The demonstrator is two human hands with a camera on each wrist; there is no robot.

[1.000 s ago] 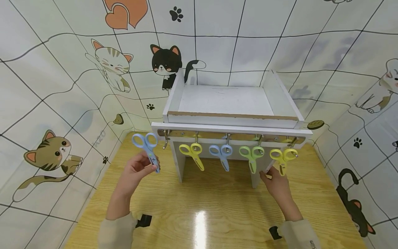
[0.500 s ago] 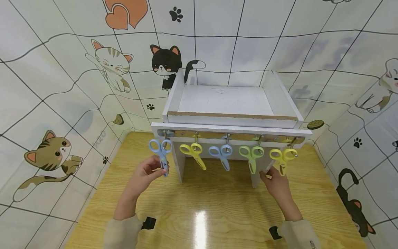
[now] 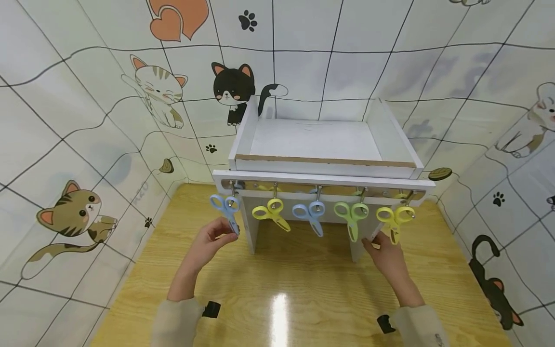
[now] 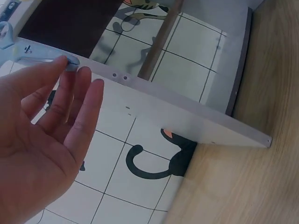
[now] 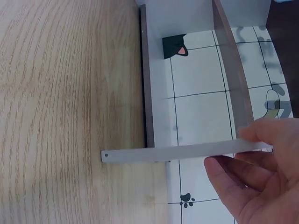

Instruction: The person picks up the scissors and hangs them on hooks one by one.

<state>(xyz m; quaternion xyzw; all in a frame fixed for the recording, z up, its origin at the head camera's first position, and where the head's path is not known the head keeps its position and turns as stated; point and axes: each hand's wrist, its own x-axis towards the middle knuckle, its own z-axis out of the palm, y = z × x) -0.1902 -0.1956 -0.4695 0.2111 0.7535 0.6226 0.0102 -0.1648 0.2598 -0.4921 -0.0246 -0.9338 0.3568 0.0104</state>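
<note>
My left hand (image 3: 212, 243) pinches the blade end of a pair of blue scissors (image 3: 226, 208) between thumb and fingers. Its right finger loop is at the leftmost metal hook (image 3: 231, 190), and the hook's end shows inside that loop. In the left wrist view the thumb lies on the tip of the scissors (image 4: 42, 52). My right hand (image 3: 385, 255) grips the front edge of the white rack's right side panel (image 5: 187, 150). Yellow scissors (image 3: 272, 213), blue scissors (image 3: 310, 214), green scissors (image 3: 351, 217) and more yellow scissors (image 3: 395, 221) hang on the other hooks.
The white rack (image 3: 323, 179) stands on a wooden table (image 3: 243, 299), with a shallow tray top (image 3: 316, 140) behind the hook rail. Cat-print sheeting (image 3: 325, 62) surrounds the table at the back and both sides.
My left hand has moved right with the blue scissors, bringing them from beside the rack to the leftmost hook. The neighbouring yellow scissors have swung slightly. My right hand stays on the panel.
</note>
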